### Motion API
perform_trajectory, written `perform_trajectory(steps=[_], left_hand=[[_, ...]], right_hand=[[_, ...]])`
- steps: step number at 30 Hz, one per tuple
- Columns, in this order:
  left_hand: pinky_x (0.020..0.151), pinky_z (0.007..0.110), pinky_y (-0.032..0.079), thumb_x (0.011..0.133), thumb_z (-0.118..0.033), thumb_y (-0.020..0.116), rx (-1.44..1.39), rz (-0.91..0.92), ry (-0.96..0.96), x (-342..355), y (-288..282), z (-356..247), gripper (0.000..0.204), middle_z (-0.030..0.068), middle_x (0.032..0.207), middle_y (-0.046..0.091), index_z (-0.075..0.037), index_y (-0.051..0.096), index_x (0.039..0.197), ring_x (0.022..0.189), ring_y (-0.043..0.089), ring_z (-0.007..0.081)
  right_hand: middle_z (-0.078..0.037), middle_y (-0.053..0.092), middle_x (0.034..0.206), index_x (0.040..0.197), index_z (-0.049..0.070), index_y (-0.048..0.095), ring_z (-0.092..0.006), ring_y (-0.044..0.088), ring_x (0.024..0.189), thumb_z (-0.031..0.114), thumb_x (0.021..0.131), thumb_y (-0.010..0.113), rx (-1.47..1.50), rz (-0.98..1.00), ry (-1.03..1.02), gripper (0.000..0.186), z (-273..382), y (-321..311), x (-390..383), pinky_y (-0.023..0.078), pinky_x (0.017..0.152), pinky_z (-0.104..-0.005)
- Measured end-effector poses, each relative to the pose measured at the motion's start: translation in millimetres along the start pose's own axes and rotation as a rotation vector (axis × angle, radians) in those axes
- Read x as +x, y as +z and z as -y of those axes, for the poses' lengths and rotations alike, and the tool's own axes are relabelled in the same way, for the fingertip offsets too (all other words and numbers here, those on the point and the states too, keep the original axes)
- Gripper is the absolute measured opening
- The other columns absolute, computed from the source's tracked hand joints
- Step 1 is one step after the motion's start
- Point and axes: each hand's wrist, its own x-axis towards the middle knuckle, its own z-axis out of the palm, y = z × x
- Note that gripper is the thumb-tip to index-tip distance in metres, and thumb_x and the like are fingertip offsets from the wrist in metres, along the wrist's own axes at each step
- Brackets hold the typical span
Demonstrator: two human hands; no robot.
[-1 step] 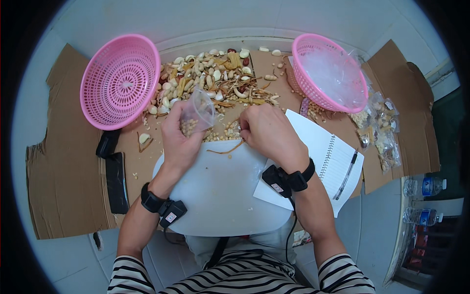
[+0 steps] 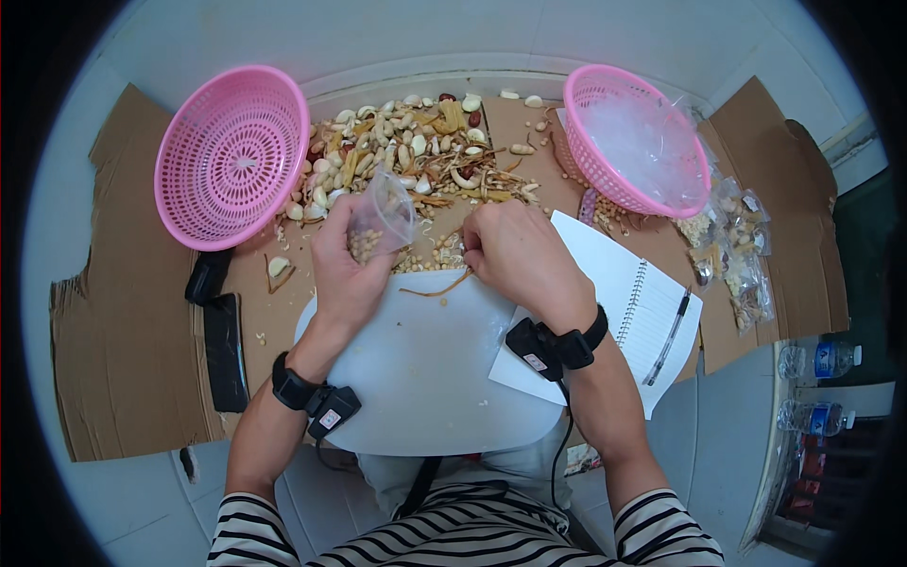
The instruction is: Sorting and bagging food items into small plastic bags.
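A small clear plastic bag (image 2: 385, 215) is gripped in my left hand (image 2: 346, 269), its mouth spread and round pale beans (image 2: 365, 246) lying in it. Just to the right, my right hand (image 2: 521, 248) is closed, fingers curled down over a scatter of loose beans (image 2: 448, 253). Its fingertips are hidden, so what they pinch cannot be made out. Both hands are above the far edge of a white cutting board (image 2: 406, 378). On that edge lies a thin brown root strip (image 2: 436, 289). Beyond the hands spreads a heap of peanuts, garlic cloves and dried strips (image 2: 406, 142).
Pink baskets stand at far left (image 2: 231, 156) and far right (image 2: 638, 142), the right one holding clear bags. A spiral notebook (image 2: 619, 293) with a pen (image 2: 669, 335) lies right of the board. Small filled packets (image 2: 742, 246) lie farther right. Cardboard (image 2: 132, 331) lies underneath.
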Motion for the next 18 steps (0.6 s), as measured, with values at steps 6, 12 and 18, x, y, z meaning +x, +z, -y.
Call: perform_trajectory(steps=[6, 12, 18], left_hand=[[0.085, 0.025, 0.049, 0.094, -0.003, 0.072, 0.013, 0.008, 0.010, 2, 1, -3, 0.022, 0.0000, 0.100, 0.065, -0.002, 0.062, 0.114, 0.093, 0.060, 0.0076], [0.085, 0.027, 0.050, 0.093, -0.004, 0.074, 0.001, 0.020, -0.008, 1, 2, -1, 0.022, 0.0014, 0.098, 0.066, -0.002, 0.062, 0.112, 0.092, 0.061, 0.0090], [0.079, 0.033, 0.054, 0.089, -0.009, 0.083, 0.082, 0.038, 0.036, 1, 3, 1, 0.028, 0.0096, 0.090, 0.071, 0.001, 0.068, 0.111, 0.084, 0.068, 0.0194]], right_hand=[[-0.024, 0.074, 0.083, 0.086, -0.004, 0.076, -0.0421, 0.074, 0.086, 0.003, 0.083, 0.074, 0.012, 0.024, -0.020, 0.007, -3, -1, -2, 0.058, 0.081, -0.0503], [-0.030, 0.071, 0.080, 0.082, -0.008, 0.071, -0.0451, 0.073, 0.080, 0.001, 0.081, 0.070, 0.031, -0.038, -0.039, 0.009, 6, -3, -2, 0.059, 0.078, -0.0509], [-0.010, 0.070, 0.074, 0.088, -0.004, 0.072, -0.0192, 0.067, 0.068, 0.002, 0.082, 0.073, 0.511, -0.204, -0.017, 0.009, 16, -27, 1, 0.054, 0.068, -0.0319]])
